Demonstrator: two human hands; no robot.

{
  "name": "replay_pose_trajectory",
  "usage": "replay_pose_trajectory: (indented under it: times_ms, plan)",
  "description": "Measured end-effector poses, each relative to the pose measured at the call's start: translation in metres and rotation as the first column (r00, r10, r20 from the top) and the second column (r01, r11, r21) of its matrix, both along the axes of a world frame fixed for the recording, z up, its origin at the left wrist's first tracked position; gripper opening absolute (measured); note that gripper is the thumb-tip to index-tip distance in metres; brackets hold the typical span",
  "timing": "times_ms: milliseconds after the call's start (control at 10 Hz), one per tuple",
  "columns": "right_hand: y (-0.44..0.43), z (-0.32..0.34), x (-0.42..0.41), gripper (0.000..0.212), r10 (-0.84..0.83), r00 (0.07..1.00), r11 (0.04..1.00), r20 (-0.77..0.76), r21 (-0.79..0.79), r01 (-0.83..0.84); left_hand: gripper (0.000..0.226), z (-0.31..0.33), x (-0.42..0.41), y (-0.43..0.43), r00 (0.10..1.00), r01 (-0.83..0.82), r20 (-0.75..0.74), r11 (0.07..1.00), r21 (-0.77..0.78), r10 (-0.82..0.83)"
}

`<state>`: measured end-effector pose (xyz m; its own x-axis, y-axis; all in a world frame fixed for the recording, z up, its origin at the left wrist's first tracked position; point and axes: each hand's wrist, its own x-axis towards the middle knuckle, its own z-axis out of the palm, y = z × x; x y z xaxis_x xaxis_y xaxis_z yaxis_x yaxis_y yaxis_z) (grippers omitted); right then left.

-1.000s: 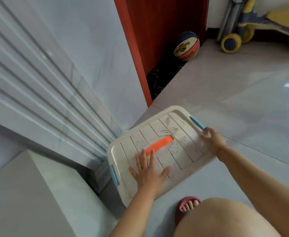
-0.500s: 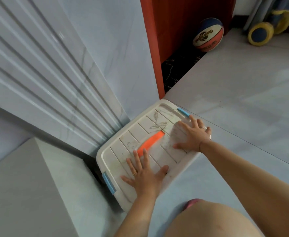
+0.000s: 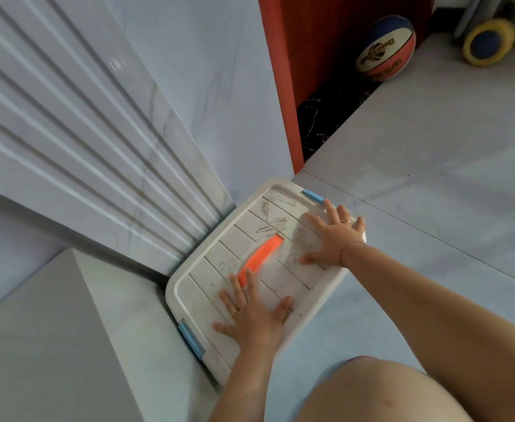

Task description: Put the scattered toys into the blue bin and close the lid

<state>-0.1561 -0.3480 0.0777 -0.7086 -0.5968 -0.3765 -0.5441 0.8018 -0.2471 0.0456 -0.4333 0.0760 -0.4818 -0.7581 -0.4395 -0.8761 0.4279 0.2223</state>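
The bin's white ribbed lid (image 3: 219, 260) lies flat on the bin, which sits on the floor in the corner against the grooved wall panel. An orange handle (image 3: 260, 256) runs across the lid's middle, and blue latches show at the far end (image 3: 312, 196) and the near left end (image 3: 191, 339). My left hand (image 3: 254, 315) rests palm down with fingers spread on the near part of the lid. My right hand (image 3: 333, 236) lies flat and spread on the far right part. The bin's body and contents are hidden under the lid.
A grey block (image 3: 52, 345) stands left of the bin. A basketball (image 3: 385, 48) sits by the red door frame (image 3: 283, 86). A ride-on toy's yellow wheel (image 3: 487, 42) shows at top right. My bare knee (image 3: 378, 394) is at the bottom.
My right hand moved from the lid's far right edge onto its top surface and now lies flat. The bin sits closer into the corner. My left hand stayed on the lid.
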Motion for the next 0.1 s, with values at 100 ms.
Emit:
replay_pose_trajectory:
  times_ms: [100]
  plan:
    - [0.0070,0.0049,0.0175,0.102,0.012,0.998,0.999,-0.064,0.043,-0.010,0.105,0.0034,0.0029,0.0017,1.000,0.007,0.009,1.000,-0.005,-0.007]
